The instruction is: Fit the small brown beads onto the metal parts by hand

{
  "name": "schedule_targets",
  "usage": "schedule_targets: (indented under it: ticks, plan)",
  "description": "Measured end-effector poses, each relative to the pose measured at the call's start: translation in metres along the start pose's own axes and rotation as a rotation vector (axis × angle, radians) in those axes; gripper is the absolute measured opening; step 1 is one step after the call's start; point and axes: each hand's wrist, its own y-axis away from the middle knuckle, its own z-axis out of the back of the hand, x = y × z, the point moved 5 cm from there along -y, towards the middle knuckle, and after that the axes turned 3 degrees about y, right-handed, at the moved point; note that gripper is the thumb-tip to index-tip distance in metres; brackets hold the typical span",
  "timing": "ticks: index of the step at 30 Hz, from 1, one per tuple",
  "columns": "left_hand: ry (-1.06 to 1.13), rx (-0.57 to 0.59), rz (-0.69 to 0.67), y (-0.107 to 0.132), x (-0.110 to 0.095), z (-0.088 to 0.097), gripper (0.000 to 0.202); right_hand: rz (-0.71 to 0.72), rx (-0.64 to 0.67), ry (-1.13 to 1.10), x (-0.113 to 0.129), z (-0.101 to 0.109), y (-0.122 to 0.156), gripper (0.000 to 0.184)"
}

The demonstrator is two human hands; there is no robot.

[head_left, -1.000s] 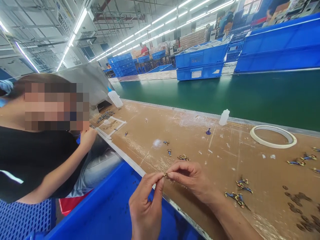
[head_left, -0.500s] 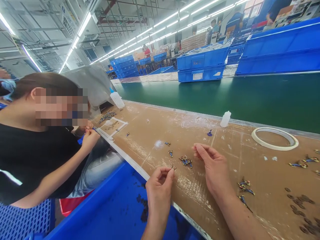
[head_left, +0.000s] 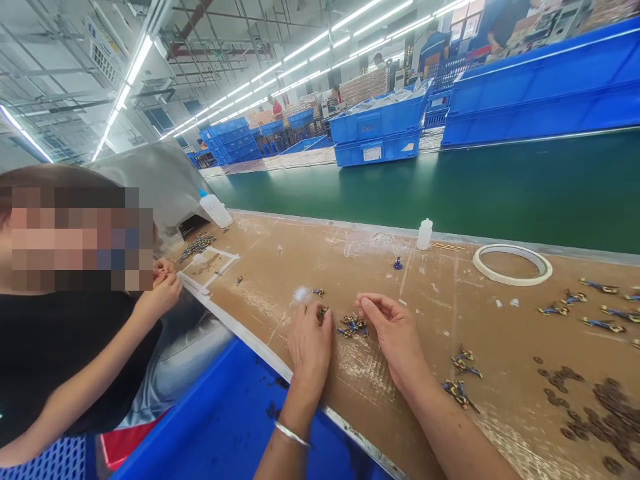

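Note:
My left hand (head_left: 309,347) rests low over the board, palm down, with thumb and index finger closed around a small painted figurine (head_left: 323,311) in blue and gold. My right hand (head_left: 395,337) hovers to the right, its thumb and index fingertips pinched together; whatever is between them, if anything, is too small to make out. Between the two hands lies a small heap of similar figurines (head_left: 353,326). One more loose figurine (head_left: 319,292) lies just beyond my left fingers. Farther back a single figurine on a round purple base (head_left: 397,263) stands upright.
A white bottle (head_left: 425,235), thin sticks (head_left: 447,247) and a tape roll (head_left: 477,267) line the board's back edge. More figurines (head_left: 603,325) and dark round discs (head_left: 613,407) lie right. A co-worker's hands (head_left: 163,287) work at left. A blue bin (head_left: 220,413) sits below the front edge.
My left hand has moved forward from a pinch above the board's front to the figurine beside the heap. My right hand stays pinched near the heap. The view has swung right.

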Motion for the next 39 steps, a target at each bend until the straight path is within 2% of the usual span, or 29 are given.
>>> schedule_targets:
  ticks: [4,7,9,11,13,14,16,20,23,29,39]
  plan:
    - [-0.101,0.039,-0.047,-0.003,0.005,0.001,0.021,0.016,0.031,0.026,-0.002,-0.002,-0.001,0.038]
    - [-0.1,0.002,-0.075,-0.003,0.01,0.004,0.023,0.031,0.081,0.038,-0.002,-0.007,0.0,0.035]
    - [0.123,-0.041,-0.017,0.002,0.014,0.008,0.02,0.041,0.133,0.041,0.0,-0.011,0.003,0.034]
    - [0.538,-0.053,0.121,0.011,0.018,0.012,0.017,0.056,0.205,0.042,0.005,-0.016,0.008,0.033]
    - [0.947,-0.028,0.273,0.024,0.018,0.015,0.023,0.074,0.289,0.043,0.011,-0.022,0.013,0.03]
    - [1.089,-0.005,0.325,0.031,0.015,0.017,0.026,0.081,0.329,0.045,0.014,-0.024,0.016,0.028]
    - [1.221,0.031,0.363,0.042,0.008,0.025,0.027,0.081,0.407,0.049,0.02,-0.028,0.022,0.024]
    - [1.191,-0.004,0.323,0.051,-0.001,0.044,0.023,0.031,0.533,0.019,0.026,-0.034,0.029,0.022]
    - [1.159,-0.035,0.291,0.052,-0.006,0.053,0.019,-0.012,0.574,-0.026,0.024,-0.035,0.031,0.021]
    - [1.13,-0.099,0.315,0.056,-0.011,0.063,0.015,-0.074,0.611,-0.087,0.02,-0.034,0.031,0.024]
    - [0.941,-0.255,0.165,0.067,-0.019,0.078,0.003,-0.082,0.651,-0.143,0.02,-0.035,0.033,0.02]
